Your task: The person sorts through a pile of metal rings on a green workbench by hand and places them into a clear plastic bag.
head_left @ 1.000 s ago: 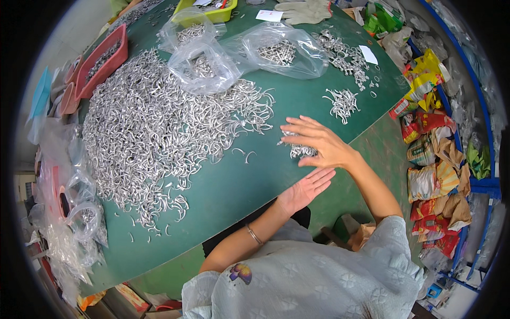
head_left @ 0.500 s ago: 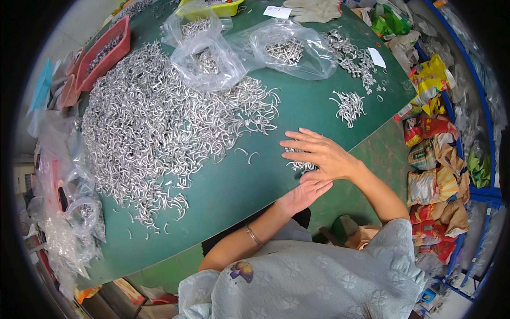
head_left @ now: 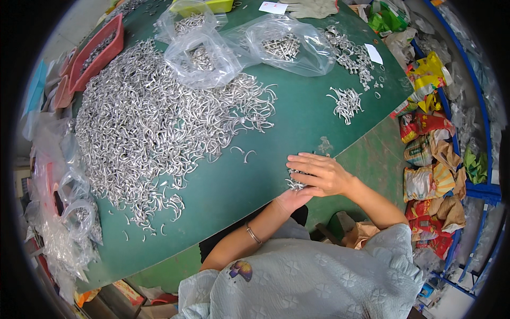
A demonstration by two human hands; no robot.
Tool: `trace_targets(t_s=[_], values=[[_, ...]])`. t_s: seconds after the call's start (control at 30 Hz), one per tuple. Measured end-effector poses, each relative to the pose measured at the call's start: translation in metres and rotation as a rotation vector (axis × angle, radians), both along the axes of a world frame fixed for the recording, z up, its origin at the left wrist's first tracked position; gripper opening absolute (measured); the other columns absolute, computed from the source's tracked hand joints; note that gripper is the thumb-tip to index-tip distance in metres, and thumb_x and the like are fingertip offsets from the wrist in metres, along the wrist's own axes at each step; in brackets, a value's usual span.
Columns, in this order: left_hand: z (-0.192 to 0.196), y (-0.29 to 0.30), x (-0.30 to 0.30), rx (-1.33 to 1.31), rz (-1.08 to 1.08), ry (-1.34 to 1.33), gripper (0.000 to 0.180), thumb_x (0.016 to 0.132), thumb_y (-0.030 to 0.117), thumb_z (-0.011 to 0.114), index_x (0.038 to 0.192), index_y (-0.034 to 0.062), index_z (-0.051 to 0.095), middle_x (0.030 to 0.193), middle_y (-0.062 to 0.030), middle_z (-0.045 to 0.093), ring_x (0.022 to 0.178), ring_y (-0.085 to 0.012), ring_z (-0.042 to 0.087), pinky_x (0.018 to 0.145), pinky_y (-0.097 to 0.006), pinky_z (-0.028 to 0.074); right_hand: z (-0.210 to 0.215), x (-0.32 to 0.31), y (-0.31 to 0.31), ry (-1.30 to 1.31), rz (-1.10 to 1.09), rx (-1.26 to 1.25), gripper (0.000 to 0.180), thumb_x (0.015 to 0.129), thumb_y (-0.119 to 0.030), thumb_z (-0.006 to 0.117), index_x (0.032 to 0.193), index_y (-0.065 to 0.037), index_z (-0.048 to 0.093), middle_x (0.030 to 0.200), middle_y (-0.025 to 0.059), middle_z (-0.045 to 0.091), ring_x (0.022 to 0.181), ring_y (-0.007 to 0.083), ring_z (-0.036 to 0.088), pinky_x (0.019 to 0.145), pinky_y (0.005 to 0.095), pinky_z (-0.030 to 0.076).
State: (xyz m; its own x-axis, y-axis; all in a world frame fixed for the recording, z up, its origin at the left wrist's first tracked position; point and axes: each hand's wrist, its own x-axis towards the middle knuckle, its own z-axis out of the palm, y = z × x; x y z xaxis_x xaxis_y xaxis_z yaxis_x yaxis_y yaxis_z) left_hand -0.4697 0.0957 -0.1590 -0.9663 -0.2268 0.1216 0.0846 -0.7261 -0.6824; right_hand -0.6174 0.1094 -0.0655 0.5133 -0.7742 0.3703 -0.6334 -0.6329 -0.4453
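A small bunch of curved silver metal pieces (head_left: 295,179) lies at the near edge of the green table (head_left: 234,181). My right hand (head_left: 326,176) reaches over the bunch from the right, its fingers stretched out and curving around the far side. Below it, my left hand (head_left: 292,201) sits at the table edge against the near side of the bunch. The left fingers are hidden behind the pieces and the right hand. Two loose curved pieces (head_left: 248,155) lie farther left, beside a big heap of the same pieces (head_left: 149,122).
Clear plastic bags (head_left: 289,48) holding metal parts stand at the back. A small pile of curved pieces (head_left: 347,105) and scattered rings (head_left: 353,56) lie at the right. A red tray (head_left: 98,53) is far left. Packed bags (head_left: 425,183) fill a blue rack on the right.
My right hand has moved nearer to me, and the bunch has come toward the table edge and my left hand. A pale smudge on the table now shows. The view has shifted slightly.
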Motion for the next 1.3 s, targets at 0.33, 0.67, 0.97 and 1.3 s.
trace_targets(t_s=[0.33, 0.67, 0.97, 1.3], values=[[0.001, -0.001, 0.004, -0.254, 0.061, -0.142, 0.039, 0.102, 0.028, 0.032, 0.129, 0.0057, 0.049, 0.132, -0.0129, 0.053, 0.121, -0.0251, 0.052, 0.104, -0.041, 0.043, -0.023, 0.001, 0.023, -0.193, 0.051, -0.147, 0.027, 0.077, -0.017, 0.074, 0.091, 0.005, 0.065, 0.113, 0.0222, 0.062, 0.110, 0.0378, 0.061, 0.095, 0.0490, 0.051], [-0.012, 0.005, 0.002, -0.206, 0.172, -0.053, 0.042, 0.102, 0.029, 0.030, 0.132, 0.0049, 0.047, 0.134, -0.0138, 0.052, 0.125, -0.0253, 0.049, 0.105, -0.042, 0.042, 0.003, 0.011, 0.021, -0.034, -0.350, 0.070, 0.053, 0.086, -0.035, 0.060, 0.125, 0.001, 0.056, 0.135, 0.0168, 0.051, 0.130, 0.0380, 0.044, 0.108, 0.0526, 0.033], [0.008, -0.002, -0.002, -0.216, -0.016, 0.033, 0.052, 0.103, 0.034, 0.025, 0.145, 0.0029, 0.030, 0.145, -0.0147, 0.040, 0.138, -0.0248, 0.035, 0.113, -0.038, 0.033, -0.019, 0.021, 0.024, -0.120, -0.030, -0.054, 0.033, 0.083, -0.023, 0.065, 0.103, 0.003, 0.065, 0.123, 0.0193, 0.060, 0.121, 0.0364, 0.054, 0.103, 0.0499, 0.042], [0.045, 0.009, 0.006, -0.378, -0.004, -0.563, 0.049, 0.103, 0.030, 0.026, 0.135, -0.0029, 0.043, 0.130, -0.0132, 0.053, 0.129, -0.0240, 0.043, 0.112, -0.035, 0.033, -0.034, 0.031, 0.055, -0.175, -0.147, -0.206, 0.014, 0.080, -0.007, 0.061, 0.085, 0.005, 0.066, 0.101, 0.0187, 0.067, 0.108, 0.0372, 0.063, 0.094, 0.0468, 0.050]])
